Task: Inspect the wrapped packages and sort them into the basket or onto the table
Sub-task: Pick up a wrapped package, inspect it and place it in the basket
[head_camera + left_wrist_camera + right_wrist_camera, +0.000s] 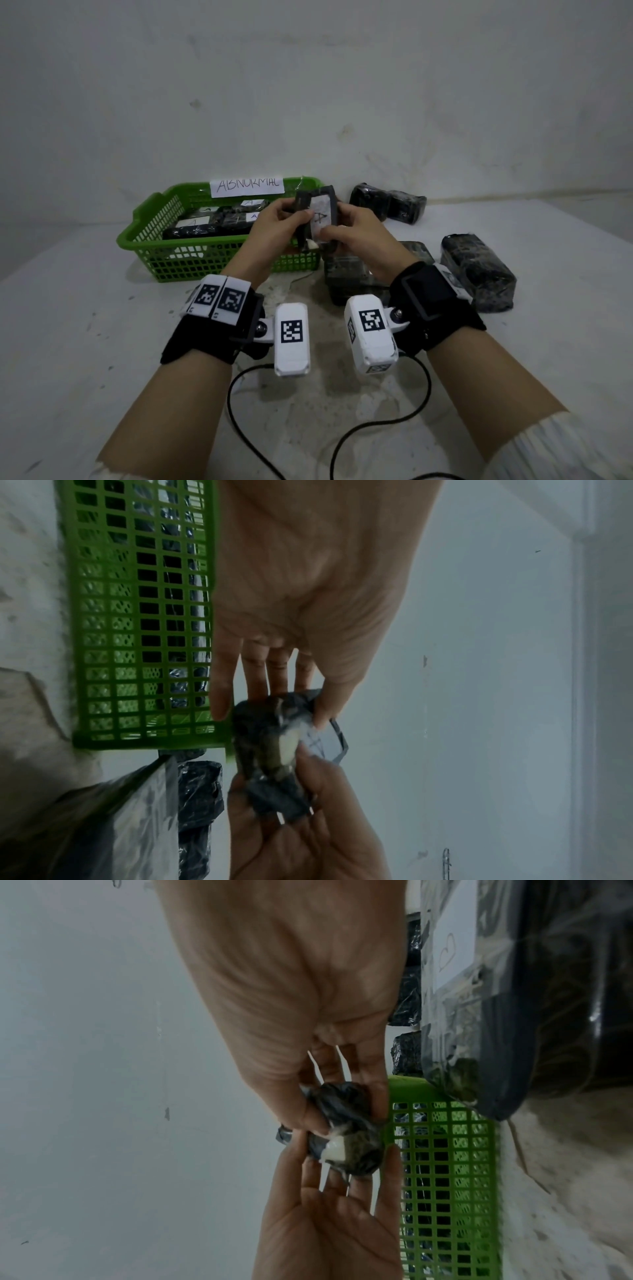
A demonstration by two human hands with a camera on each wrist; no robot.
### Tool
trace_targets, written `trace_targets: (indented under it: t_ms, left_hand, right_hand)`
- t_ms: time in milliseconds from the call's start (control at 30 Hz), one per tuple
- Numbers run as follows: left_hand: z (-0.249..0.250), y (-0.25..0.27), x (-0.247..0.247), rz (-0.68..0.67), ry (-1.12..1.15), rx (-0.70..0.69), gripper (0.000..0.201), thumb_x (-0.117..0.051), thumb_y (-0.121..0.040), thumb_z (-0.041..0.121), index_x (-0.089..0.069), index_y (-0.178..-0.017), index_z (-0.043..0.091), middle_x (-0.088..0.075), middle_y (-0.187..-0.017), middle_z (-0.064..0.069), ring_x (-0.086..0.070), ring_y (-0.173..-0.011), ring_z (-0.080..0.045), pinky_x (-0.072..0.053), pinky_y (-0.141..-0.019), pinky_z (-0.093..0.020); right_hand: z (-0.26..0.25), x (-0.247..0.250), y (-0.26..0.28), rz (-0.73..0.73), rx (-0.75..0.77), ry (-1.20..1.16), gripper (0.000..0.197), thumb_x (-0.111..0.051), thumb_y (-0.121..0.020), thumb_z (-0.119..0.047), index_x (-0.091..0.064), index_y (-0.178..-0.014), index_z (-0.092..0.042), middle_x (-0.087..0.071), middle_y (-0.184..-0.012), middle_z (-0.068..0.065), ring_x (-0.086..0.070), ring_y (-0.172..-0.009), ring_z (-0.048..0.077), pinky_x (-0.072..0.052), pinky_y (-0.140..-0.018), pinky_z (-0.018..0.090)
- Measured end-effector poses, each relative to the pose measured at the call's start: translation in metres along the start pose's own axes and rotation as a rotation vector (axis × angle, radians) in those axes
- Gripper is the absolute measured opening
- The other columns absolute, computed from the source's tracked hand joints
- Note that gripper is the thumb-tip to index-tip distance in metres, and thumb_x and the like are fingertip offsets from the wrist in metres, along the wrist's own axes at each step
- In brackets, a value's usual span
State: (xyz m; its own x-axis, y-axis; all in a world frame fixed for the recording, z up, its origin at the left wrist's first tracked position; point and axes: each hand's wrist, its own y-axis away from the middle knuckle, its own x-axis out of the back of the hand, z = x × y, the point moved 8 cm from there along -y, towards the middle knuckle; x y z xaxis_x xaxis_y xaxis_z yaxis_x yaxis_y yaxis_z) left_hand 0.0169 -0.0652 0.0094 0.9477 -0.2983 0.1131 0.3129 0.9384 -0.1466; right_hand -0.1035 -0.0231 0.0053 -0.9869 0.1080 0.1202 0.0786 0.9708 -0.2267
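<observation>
Above the basket (pixel 147 236), both hands gripping one black package (pixel 317 219), torn end blurred, contents unclear

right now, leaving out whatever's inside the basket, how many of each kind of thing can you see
Wrapped packages lying loose on the table: 4
Held package, gripped by left hand and right hand: 1
Green basket: 1
Paper sign on the basket: 1
Total: 7
</observation>
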Motion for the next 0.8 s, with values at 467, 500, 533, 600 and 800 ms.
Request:
trace_targets:
  t_ms: [467, 500, 533, 600, 800]
  left_hand:
    - [-0.002, -0.001, 0.002, -0.017, 0.087, -0.037, 0.046, -0.058, -0.088, -0.001, -0.035, -0.120, 0.023, -0.061, -0.111, -0.017, -0.063, -0.097, -0.027, -0.057, -0.067, -0.030]
    - [-0.001, 0.000, 0.002, -0.012, 0.080, -0.052, 0.042, -0.058, -0.088, 0.000, -0.035, -0.113, 0.024, -0.059, -0.112, -0.019, -0.063, -0.098, -0.030, -0.058, -0.069, -0.033]
    - [0.000, 0.000, 0.001, -0.010, 0.071, -0.061, 0.037, -0.057, -0.089, 0.001, -0.037, -0.108, 0.025, -0.058, -0.112, -0.019, -0.062, -0.100, -0.031, -0.058, -0.071, -0.036]
    - [0.001, 0.000, 0.000, -0.013, 0.064, -0.058, 0.025, -0.056, -0.092, 0.005, -0.042, -0.102, 0.023, -0.058, -0.111, -0.015, -0.062, -0.102, -0.029, -0.057, -0.071, -0.037]
    - [-0.007, 0.001, -0.012, -0.139, 0.181, 0.042, 0.027, -0.038, -0.102, 0.027, -0.054, -0.117, 0.013, -0.064, -0.116, -0.010, -0.063, -0.105, -0.022, -0.057, -0.068, -0.035]
  right_hand:
    - [0.000, 0.000, 0.000, -0.022, 0.040, 0.029, 0.054, -0.070, -0.085, -0.012, -0.051, -0.136, -0.016, -0.066, -0.108, 0.000, -0.065, -0.095, 0.015, -0.054, -0.076, 0.024]
    - [0.000, 0.001, 0.000, -0.012, 0.025, 0.005, 0.050, -0.067, -0.088, -0.020, -0.051, -0.136, -0.020, -0.066, -0.105, -0.002, -0.065, -0.095, 0.014, -0.053, -0.077, 0.027]
    - [0.000, 0.002, -0.001, 0.008, 0.009, -0.029, 0.042, -0.062, -0.092, -0.026, -0.052, -0.134, -0.022, -0.066, -0.104, -0.002, -0.065, -0.094, 0.013, -0.052, -0.078, 0.032]
    - [-0.001, 0.008, -0.003, 0.059, 0.001, -0.070, 0.026, -0.053, -0.098, -0.029, -0.056, -0.123, -0.025, -0.065, -0.101, 0.002, -0.063, -0.090, 0.014, -0.049, -0.078, 0.037]
    - [0.001, 0.017, -0.003, 0.120, 0.016, -0.038, 0.028, -0.066, -0.089, -0.020, -0.047, -0.109, -0.021, -0.054, -0.090, 0.001, -0.059, -0.087, 0.016, -0.053, -0.077, 0.040]
